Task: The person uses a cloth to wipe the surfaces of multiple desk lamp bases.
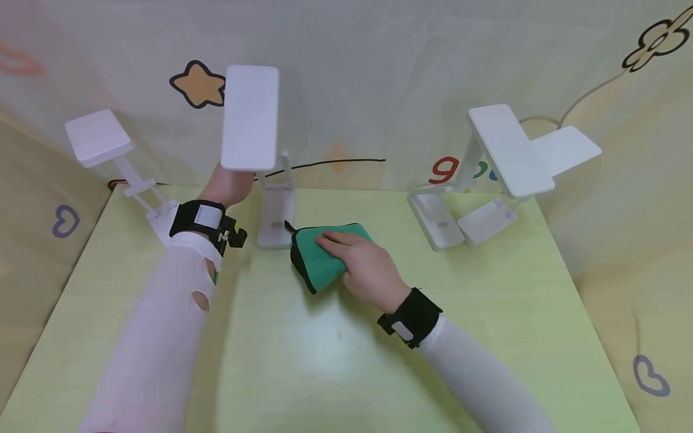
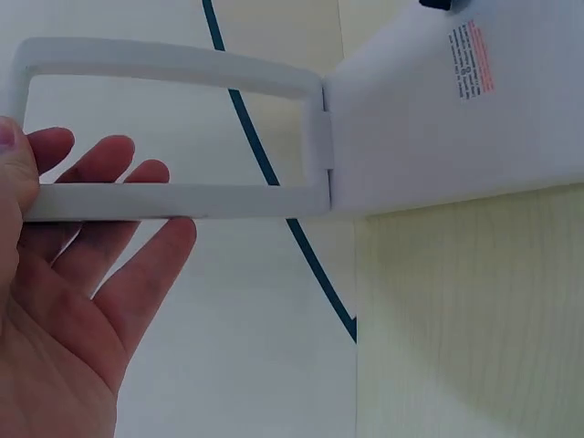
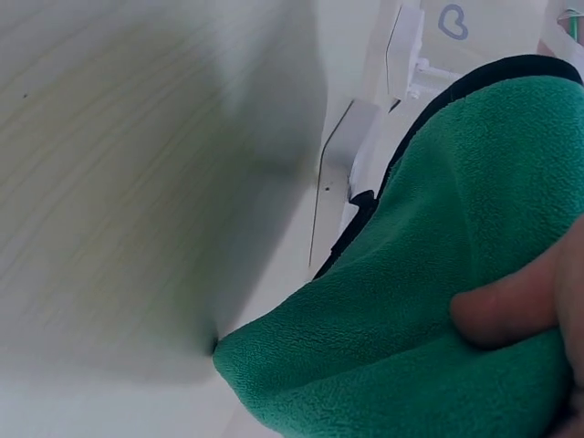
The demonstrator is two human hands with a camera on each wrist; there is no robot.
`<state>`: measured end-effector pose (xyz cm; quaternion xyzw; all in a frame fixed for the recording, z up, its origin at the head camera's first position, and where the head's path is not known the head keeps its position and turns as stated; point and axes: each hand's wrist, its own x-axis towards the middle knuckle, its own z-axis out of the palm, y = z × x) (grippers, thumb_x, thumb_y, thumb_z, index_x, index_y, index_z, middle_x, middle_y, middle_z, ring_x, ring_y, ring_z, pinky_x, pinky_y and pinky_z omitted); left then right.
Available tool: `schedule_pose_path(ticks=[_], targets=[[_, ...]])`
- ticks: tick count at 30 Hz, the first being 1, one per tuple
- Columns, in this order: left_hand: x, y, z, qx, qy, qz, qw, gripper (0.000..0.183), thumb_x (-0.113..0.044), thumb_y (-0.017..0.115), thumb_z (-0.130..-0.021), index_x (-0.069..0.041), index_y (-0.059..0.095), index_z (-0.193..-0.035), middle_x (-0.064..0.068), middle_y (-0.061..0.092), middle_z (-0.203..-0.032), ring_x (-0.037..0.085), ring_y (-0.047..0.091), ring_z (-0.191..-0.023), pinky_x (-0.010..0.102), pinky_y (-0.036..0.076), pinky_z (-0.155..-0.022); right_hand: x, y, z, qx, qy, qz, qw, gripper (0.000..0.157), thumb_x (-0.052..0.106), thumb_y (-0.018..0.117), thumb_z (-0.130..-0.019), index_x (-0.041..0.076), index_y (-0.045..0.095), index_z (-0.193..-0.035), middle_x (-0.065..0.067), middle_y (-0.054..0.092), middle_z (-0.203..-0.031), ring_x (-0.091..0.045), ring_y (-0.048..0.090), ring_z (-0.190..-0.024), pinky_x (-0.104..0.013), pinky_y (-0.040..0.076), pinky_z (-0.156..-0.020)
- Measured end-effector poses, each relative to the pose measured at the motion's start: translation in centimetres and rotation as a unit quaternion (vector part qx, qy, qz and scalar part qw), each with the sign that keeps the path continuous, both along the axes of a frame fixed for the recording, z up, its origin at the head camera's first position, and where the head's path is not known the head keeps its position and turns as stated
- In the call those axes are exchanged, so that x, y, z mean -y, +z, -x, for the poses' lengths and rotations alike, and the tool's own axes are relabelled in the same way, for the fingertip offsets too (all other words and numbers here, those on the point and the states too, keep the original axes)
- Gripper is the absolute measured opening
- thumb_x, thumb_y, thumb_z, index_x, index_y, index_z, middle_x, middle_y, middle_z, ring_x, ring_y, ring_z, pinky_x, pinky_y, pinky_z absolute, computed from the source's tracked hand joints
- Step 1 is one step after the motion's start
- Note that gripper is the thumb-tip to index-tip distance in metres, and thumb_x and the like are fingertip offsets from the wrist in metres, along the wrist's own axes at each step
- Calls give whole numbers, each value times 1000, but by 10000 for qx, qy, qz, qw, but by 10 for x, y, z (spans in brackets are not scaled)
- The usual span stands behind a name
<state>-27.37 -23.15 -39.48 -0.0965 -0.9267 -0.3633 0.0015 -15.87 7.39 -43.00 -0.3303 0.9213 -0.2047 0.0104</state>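
A white foldable phone stand point(image 1: 251, 120) stands near the back of the table, its top plate raised. Behind that plate, partly hidden by it in the head view, my left hand point(image 1: 230, 185) grips the stand's arm. The left wrist view shows fingers and thumb around one bar of the open frame arm point(image 2: 173, 201), with the flat base point(image 2: 456, 137) beyond. My right hand point(image 1: 373, 270) holds a folded green cloth point(image 1: 319, 258) with black edging, just in front of the stand's base. In the right wrist view the thumb presses into the cloth point(image 3: 420, 265), and its corner hangs close over the table.
Another white stand point(image 1: 100, 138) is at the back left, behind the left wrist. Two more white stands, one with a long plate point(image 1: 511, 150), the other with its plate point(image 1: 565, 153) partly covered, sit at the back right. A printed curtain point(image 1: 379, 78) borders the table point(image 1: 303, 373).
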Motion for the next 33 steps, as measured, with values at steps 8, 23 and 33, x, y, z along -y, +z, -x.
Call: schedule_pose_path(ticks=[8, 23, 33], targets=[[4, 0, 3, 115, 43, -28, 9999, 33, -8, 28, -115, 10, 47, -136, 22, 49, -111, 35, 46, -88, 39, 37, -74, 3, 2, -2, 378, 21, 171, 9991, 83, -18, 43, -81, 16, 60, -154, -6, 56, -158, -28, 52, -145, -30, 48, -62], [8, -5, 13, -130, -56, -84, 9999, 29, -2, 31, -114, 11, 49, -132, 22, 51, -110, 36, 49, -92, 41, 38, -79, 3, 3, -3, 328, -28, 254, 9991, 84, -20, 43, -80, 16, 61, -154, -5, 57, -157, -27, 53, -145, -31, 50, -67], [4, -7, 13, -313, -29, -432, 9986, 30, -6, 33, -116, 11, 50, -134, 22, 52, -112, 33, 48, -96, 40, 39, -88, 2, 4, -1, 290, -65, 288, 9991, 83, -20, 41, -81, 15, 62, -153, -5, 58, -156, -27, 54, -144, -32, 53, -69]])
